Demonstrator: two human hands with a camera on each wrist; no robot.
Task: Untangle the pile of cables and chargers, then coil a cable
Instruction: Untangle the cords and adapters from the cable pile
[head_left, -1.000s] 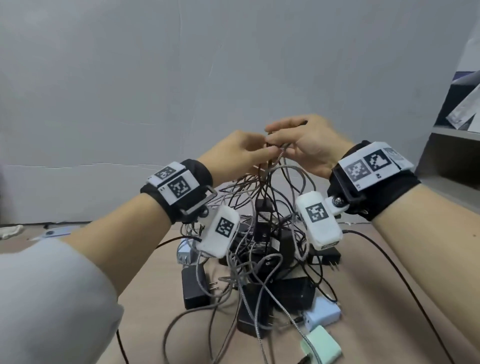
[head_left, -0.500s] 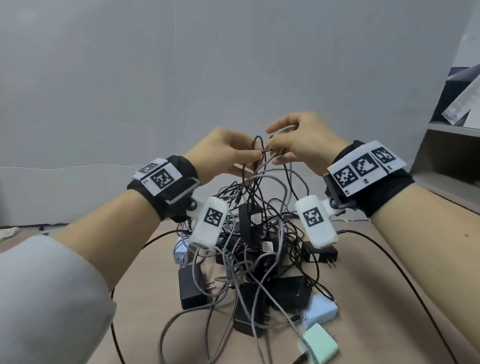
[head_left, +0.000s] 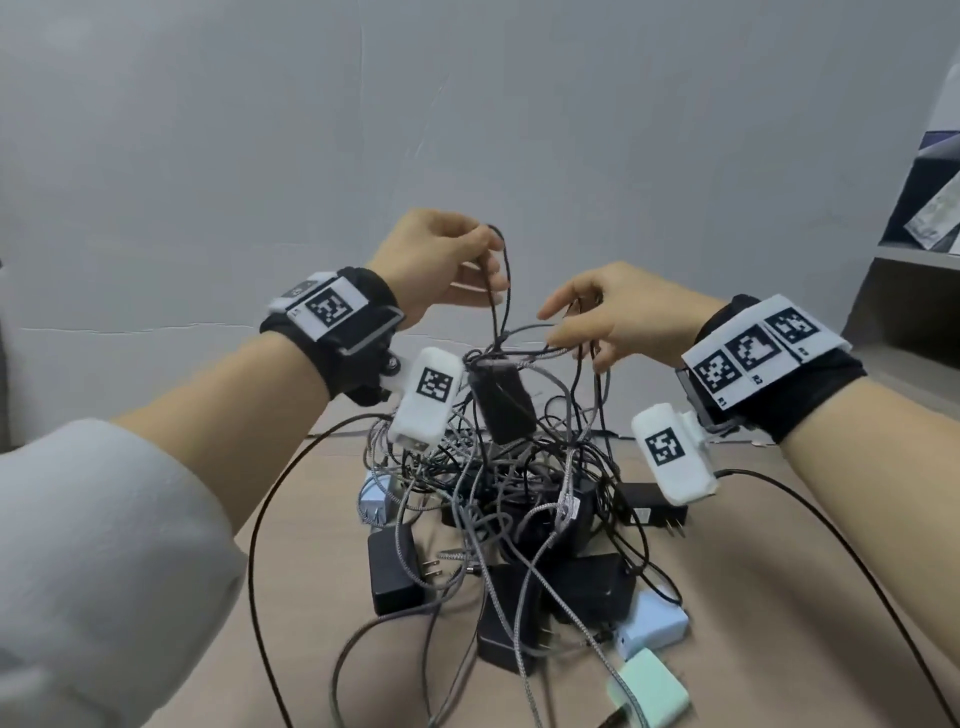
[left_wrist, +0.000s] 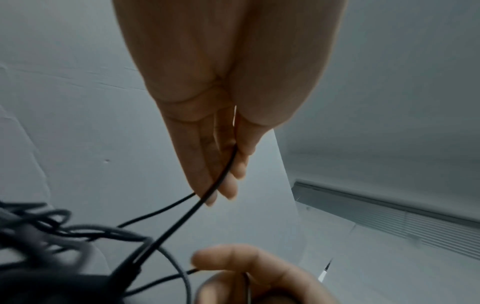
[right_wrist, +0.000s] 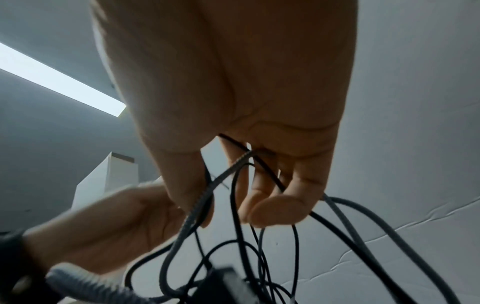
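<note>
No brand or readable writing shows; only black-and-white square markers on the wristbands and the white wrist cameras. The tangled pile of cables and chargers (head_left: 519, 509) lies on a tan table (head_left: 779, 597) before a plain grey wall (head_left: 467, 104), with grey shelves (head_left: 914, 291) at far right. The left hand (head_left: 441, 260) is raised above the pile, thumb and fingertips pinching a thin black cable (head_left: 496, 291) whose loop stands above the pinch. A black charger (head_left: 501, 402) hangs lifted among the strands. To the right and lower, the right hand (head_left: 618, 317) has several cables hooked through its loosely curled fingers. The left wrist view shows the cable running along pressed-together fingers (left_wrist: 207, 164); the right wrist view shows a braided grey cable (right_wrist: 207, 185) and thin black ones threaded between slightly spread fingers, plus a ceiling light strip (right_wrist: 59, 82). A mint green charger (head_left: 649, 691) and pale blue charger (head_left: 654, 623) sit nearest.
</note>
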